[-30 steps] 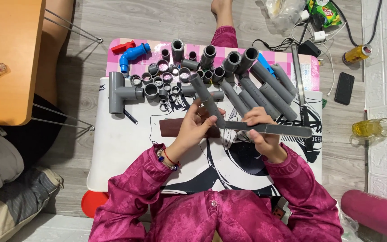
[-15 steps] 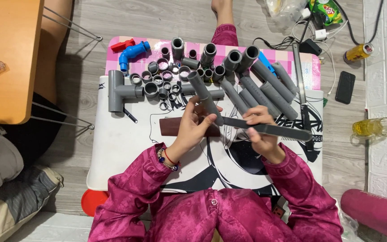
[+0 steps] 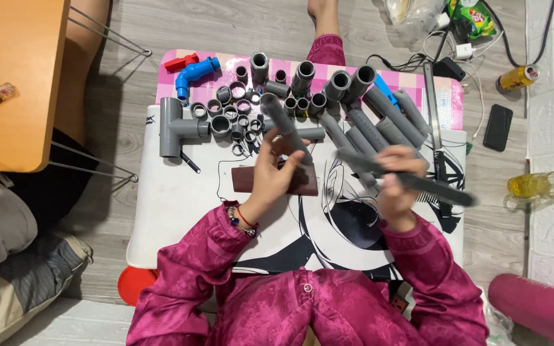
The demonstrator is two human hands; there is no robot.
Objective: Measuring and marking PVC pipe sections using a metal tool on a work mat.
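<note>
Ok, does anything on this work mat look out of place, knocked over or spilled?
Nothing looks spilled or broken. The grey pipes lie in a loose fan and the small rings sit in a jumble beside the tee fitting. The left hand holds one pipe, and the right hand holds a blurred dark tool.

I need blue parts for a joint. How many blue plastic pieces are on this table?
2. A blue elbow fitting lies at the table's far left corner beside a red piece. A second blue piece peeks out between the grey pipes far right; more may be hidden beneath them.
</note>
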